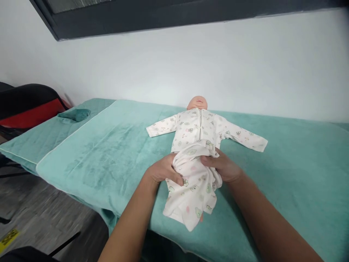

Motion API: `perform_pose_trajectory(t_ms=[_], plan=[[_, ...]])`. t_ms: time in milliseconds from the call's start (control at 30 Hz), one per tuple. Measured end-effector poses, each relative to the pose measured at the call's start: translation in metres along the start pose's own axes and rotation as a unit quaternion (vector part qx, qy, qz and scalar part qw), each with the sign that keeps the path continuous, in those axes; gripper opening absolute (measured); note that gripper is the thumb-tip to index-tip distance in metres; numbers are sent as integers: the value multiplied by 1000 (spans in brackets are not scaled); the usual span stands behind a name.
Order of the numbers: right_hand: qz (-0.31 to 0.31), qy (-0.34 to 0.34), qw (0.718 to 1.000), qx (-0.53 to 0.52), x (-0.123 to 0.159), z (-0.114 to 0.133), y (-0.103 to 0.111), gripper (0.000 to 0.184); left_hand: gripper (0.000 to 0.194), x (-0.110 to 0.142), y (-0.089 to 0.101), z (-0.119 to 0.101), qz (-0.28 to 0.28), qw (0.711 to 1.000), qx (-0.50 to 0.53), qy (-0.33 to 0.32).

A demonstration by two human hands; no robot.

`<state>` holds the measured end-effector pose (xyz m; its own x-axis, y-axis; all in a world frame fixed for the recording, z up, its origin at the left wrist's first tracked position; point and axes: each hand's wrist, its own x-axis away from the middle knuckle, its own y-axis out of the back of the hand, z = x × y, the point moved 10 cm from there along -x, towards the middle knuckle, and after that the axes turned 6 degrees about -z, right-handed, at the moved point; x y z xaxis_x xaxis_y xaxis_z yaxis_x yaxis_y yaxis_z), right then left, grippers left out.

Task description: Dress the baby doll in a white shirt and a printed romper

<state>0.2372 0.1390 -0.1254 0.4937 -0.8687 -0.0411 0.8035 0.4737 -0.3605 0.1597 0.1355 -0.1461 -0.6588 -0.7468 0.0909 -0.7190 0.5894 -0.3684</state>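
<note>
a dressed doll (196, 103) lies on a green bed (103, 149), head far, the left hand (165, 169) and right hand (225, 167), half-curled, gripping bunched printed cloth (195, 183) over its nearer half, probably best eased evenly.

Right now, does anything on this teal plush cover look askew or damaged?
Yes, the lower white printed cloth garment is bunched in uneven folds between your left hand and right hand, unlike the white printed long-sleeved top, which lies flatter. No damage shows.
</note>
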Motion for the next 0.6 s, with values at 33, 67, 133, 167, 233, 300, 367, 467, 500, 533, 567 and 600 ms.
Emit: perform_pose_trajectory(t_ms=[33,67,133,167,233,300,367,467,500,533,567,600], plan=[[4,1,1000,20,0,3,-1,50,61,0,2,1,-4,1000,3,1],[15,-4,999,48,0,5,-4,48,58,-1,5,2,-17,1000,18,-6],[59,-34,989,130,2,7,-13,47,54,-3,16,0,-61,995,69,-36],[90,-56,978,180,5,6,-18,46,52,-3,20,-1,-84,991,90,-51],[143,-91,946,275,10,5,-25,45,47,1,23,-2,-123,984,106,-69],[164,-98,921,340,15,8,-27,42,43,12,18,-4,-165,979,98,-73],[161,-92,910,371,17,12,-26,41,44,32,6,-4,-218,970,81,-67],[132,-74,899,412,18,16,-25,40,50,71,-15,4,-338,937,83,-46],[131,-61,895,422,18,17,-29,37,51,86,-21,8,-386,916,99,-44],[138,-46,892,427,18,18,-35,31,53,99,-26,14,-429,895,119,-45],[151,-32,890,428,19,18,-43,25,54,111,-31,20,-462,875,137,-46],[165,-23,888,428,19,17,-50,19,54,121,-35,27,-487,859,152,-46]])
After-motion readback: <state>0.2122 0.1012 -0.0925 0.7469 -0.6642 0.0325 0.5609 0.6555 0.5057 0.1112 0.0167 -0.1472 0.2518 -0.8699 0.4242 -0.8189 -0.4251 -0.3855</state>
